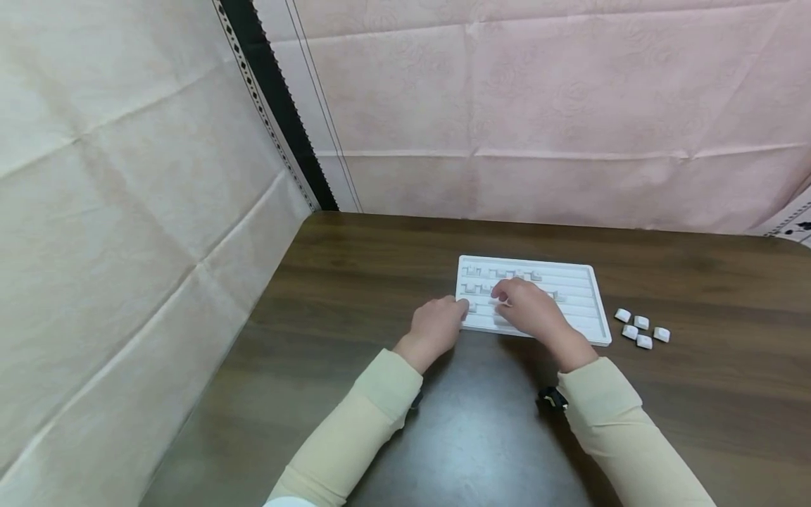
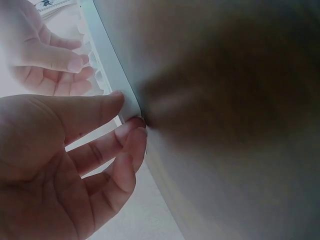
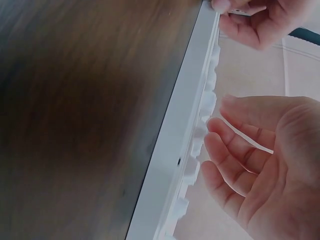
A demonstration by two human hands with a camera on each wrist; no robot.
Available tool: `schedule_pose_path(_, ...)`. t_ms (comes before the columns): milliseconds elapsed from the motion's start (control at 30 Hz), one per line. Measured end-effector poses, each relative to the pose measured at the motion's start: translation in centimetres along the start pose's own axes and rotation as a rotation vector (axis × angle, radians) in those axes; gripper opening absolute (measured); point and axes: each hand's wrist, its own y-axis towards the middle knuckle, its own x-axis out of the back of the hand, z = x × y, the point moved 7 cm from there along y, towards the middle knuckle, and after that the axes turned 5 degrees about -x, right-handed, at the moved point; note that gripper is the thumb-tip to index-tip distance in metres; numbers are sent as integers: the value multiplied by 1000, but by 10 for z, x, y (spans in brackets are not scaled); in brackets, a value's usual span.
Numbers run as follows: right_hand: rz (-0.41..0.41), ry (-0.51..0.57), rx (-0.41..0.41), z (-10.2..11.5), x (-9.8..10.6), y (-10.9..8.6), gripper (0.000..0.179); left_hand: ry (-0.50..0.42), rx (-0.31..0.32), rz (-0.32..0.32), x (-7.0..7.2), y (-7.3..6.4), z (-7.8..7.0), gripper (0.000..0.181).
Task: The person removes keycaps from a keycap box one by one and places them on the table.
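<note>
A white ridged tray (image 1: 586,310) lies on the table, with small white keycap-like blocks (image 1: 470,271) standing along its rows, mostly toward the left. My left hand (image 1: 437,320) grips the tray's near left corner; in the left wrist view the thumb (image 2: 112,103) lies on the rim and the fingers are curled under the edge. Over the middle of the tray hovers my right hand (image 1: 532,306), fingers loosely bent. Seen from the right wrist, its fingertips (image 3: 212,140) are right beside the row of blocks (image 3: 197,135), with thumb and index finger apart and nothing between them.
Several loose white blocks (image 1: 641,322) lie on the dark wooden table (image 1: 393,260), just right of the tray. Pale cloth (image 1: 570,91) hangs behind the table, and another cloth (image 1: 127,232) hangs along its left side.
</note>
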Motion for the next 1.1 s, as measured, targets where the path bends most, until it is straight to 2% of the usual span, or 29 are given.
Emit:
schedule_pose_path(600,28,-26,35,21,-19,10,25,2,0,-3,0,1,1,16)
schedule_pose_path(833,31,-90,39,29,-26,15,27,8,7,-12,1,0,1,25)
schedule_pose_path(1100,39,-149,37,32,-26,16,25,-5,8,-3,2,-2,0,25)
